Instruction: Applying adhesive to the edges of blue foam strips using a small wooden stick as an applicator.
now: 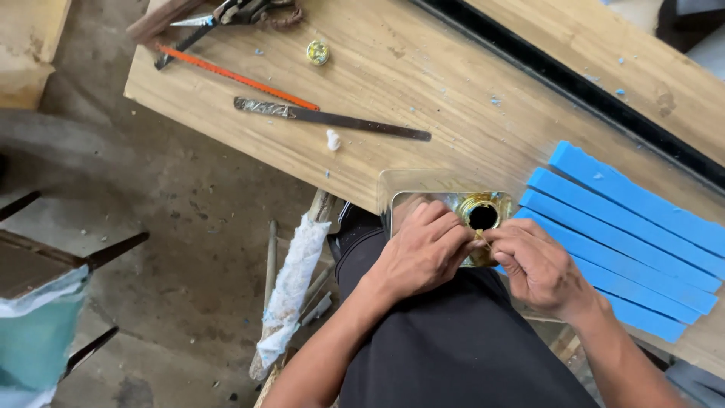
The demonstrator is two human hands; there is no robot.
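Observation:
A shiny gold-coloured metal plate (442,198) with a round threaded hole rests at the edge of the wooden workbench (423,83), over my lap. My left hand (423,249) lies on the plate with fingers curled, covering its near left part. My right hand (536,264) meets it at the plate's near edge, pinching something small and thin between the fingertips of both hands. What that small thing is I cannot make out.
Several blue foam strips (634,227) lie side by side to the right. An orange-bladed saw (242,75), a dark flat file (332,119), a small round gold piece (317,52) and pliers (226,11) sit further back. A cloth-wrapped stick (291,287) leans below on the concrete floor.

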